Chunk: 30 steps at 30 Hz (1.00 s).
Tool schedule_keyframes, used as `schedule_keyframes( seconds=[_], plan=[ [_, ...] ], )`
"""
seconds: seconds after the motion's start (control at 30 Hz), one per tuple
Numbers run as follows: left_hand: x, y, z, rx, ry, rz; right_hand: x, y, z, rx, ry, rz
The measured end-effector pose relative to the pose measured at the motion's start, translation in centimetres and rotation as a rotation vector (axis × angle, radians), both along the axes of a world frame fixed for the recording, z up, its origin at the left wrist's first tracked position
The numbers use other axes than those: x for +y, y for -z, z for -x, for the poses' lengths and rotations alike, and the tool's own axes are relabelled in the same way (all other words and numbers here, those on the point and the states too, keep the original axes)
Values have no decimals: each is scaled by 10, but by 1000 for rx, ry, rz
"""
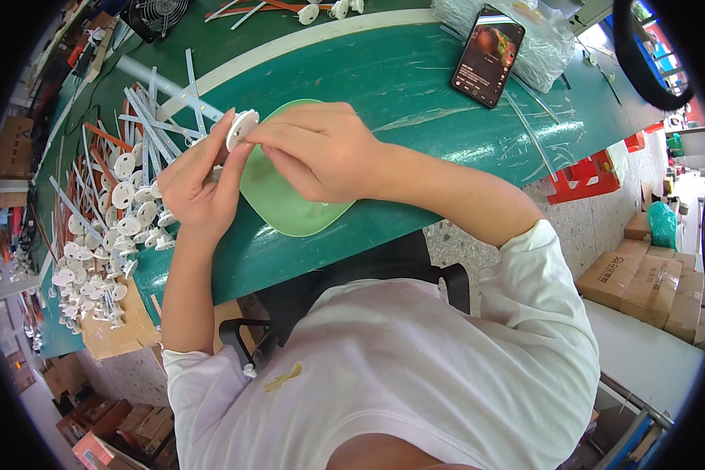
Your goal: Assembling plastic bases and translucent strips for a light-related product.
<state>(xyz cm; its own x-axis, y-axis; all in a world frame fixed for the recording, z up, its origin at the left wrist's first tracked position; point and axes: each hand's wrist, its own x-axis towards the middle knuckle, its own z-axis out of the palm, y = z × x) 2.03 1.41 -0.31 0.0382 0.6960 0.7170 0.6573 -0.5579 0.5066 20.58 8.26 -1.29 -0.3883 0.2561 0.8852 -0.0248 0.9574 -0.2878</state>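
Note:
My left hand [198,184] grips a round white plastic disc [244,129] between thumb and fingers, its face turned to the right. From behind those fingers a pale strip with small yellow dots [171,88] runs to the upper left; it looks joined to the disc. The fingertips of my right hand [325,153] are pinched together against the disc's face. Whatever they hold, if anything, is too small to make out. Below the right hand lies a light green shallow tray [294,223], partly covered by the hand.
A heap of similar white discs with strips [110,243] covers the table's left side. At the far right a phone [489,56] with a lit screen leans by clear plastic bags [540,47]. Red crates [583,178] and cardboard boxes [642,286] stand right of the green table [415,86].

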Motion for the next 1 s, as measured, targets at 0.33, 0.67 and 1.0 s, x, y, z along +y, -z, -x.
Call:
schedule_keyframes(
  seconds=[0.33, 0.67, 1.0],
  plan=[
    [12, 0, 17, -11, -73, 63, 19, -6, -14, -263, 330, 49],
    [8, -5, 12, -550, 167, 307, 36, 0, -24, -595, 357, 254],
    [7, 1, 17, -354, 141, 244, 30, -11, -13, -276, 301, 180]
  ],
)
